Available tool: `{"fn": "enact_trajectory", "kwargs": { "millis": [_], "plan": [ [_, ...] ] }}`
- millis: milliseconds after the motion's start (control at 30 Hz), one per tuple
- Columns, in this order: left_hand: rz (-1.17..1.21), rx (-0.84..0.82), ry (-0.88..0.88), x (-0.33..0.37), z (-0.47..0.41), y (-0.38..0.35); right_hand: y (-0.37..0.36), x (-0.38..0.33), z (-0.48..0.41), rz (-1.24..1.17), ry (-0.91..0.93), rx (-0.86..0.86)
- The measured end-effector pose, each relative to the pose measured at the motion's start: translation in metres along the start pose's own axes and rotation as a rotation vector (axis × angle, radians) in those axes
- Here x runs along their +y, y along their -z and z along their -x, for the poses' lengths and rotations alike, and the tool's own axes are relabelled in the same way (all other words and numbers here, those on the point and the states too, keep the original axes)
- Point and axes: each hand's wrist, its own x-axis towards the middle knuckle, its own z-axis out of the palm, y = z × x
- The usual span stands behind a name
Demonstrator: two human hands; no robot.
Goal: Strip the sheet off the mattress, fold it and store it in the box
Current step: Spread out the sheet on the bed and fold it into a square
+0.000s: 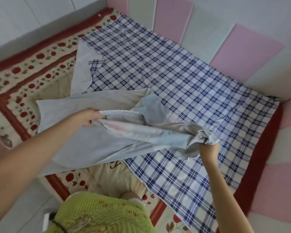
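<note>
the checked sheet [183,84] is spread over the far and right part of the mattress [32,68], whose rose-patterned cover is bared on the left and at the near edge. the sheet's near left portion is turned over, so that its pale underside [94,142] is shown, and part of it is held up off the bed. the scalloped hem [119,112] is pinched by the left grip [89,118], with the fingers curled round the fabric. a bunched wad of cloth is clenched by the right grip [208,147], just above the checked surface. the box is not seen in this view.

the step in hand is judged to be the stripping, with the folding not yet begun. it would be done well if the bunched wad were shaken out and a true corner found, so that the hem is held taut between the two grips. the far edge, which is laid against the padded wall panels [247,47], should be drawn free evenly and not tugged from one side, lest the cloth be twisted or caught at the far right corner. hem should then be matched to hem before any fold is pressed flat on the mattress.
</note>
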Motion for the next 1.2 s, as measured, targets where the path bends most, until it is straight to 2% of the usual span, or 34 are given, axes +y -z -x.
{"fn": "enact_trajectory", "kwargs": {
  "millis": [67, 133, 167, 200, 267, 333, 367, 400, 467, 567, 633, 700, 733, 833, 900, 967, 1067, 1200],
  "plan": [
    [-0.332, 0.015, 0.039, 0.009, 0.005, -0.012, 0.003, 0.008, 0.005, -0.007, -0.047, 0.05],
    [-0.722, 0.069, 0.019, 0.018, 0.009, -0.022, 0.001, 0.012, 0.008, 0.069, -0.057, -0.073],
    [-0.787, 0.108, -0.035, 0.025, 0.009, -0.023, 0.001, 0.011, 0.008, 0.089, -0.05, -0.107],
    [-0.733, 0.135, -0.08, 0.034, 0.01, -0.023, 0.001, 0.009, 0.007, 0.079, -0.028, -0.085],
    [-0.395, 0.115, -0.124, 0.048, 0.008, -0.011, 0.0, 0.006, 0.009, 0.003, -0.052, 0.039],
    [-0.127, 0.069, -0.162, 0.053, 0.018, 0.002, -0.003, -0.002, 0.019, -0.017, -0.145, 0.016],
    [-0.164, 0.089, -0.19, 0.055, 0.025, 0.01, -0.005, -0.006, 0.025, 0.018, -0.164, -0.087],
    [-0.297, 0.17, -0.223, 0.055, 0.028, 0.018, -0.007, -0.005, 0.027, 0.068, -0.167, -0.214],
    [-0.511, 0.421, -0.409, 0.057, 0.036, 0.05, -0.008, -0.016, 0.038, 0.137, -0.157, -0.298],
    [-0.382, 0.72, -0.643, 0.072, 0.044, 0.1, -0.009, -0.044, 0.062, -0.01, -0.176, -0.224],
    [-0.34, 0.802, -0.729, 0.071, 0.049, 0.133, -0.029, -0.061, 0.092, -0.06, -0.197, -0.161],
    [-0.408, 0.721, -0.743, 0.063, 0.046, 0.154, -0.051, -0.064, 0.111, 0.028, -0.164, -0.124],
    [-0.453, 0.681, -0.772, 0.057, 0.045, 0.168, -0.064, -0.068, 0.125, 0.02, -0.139, -0.049],
    [-0.443, 0.673, -0.955, 0.043, 0.053, 0.203, -0.078, -0.096, 0.17, -0.195, -0.131, 0.258],
    [-0.398, 0.662, -0.962, 0.04, 0.063, 0.214, -0.078, -0.113, 0.195, -0.267, -0.164, 0.37],
    [-0.353, 0.466, -0.911, 0.037, 0.068, 0.209, -0.078, -0.125, 0.208, -0.195, -0.208, 0.302],
    [-0.343, 0.135, -0.974, 0.027, 0.09, 0.187, -0.081, -0.137, 0.225, 0.062, -0.175, 0.069],
    [-0.357, -0.078, -1.079, 0.012, 0.121, 0.156, -0.073, -0.176, 0.261, 0.317, -0.068, -0.094]
  ]
}}
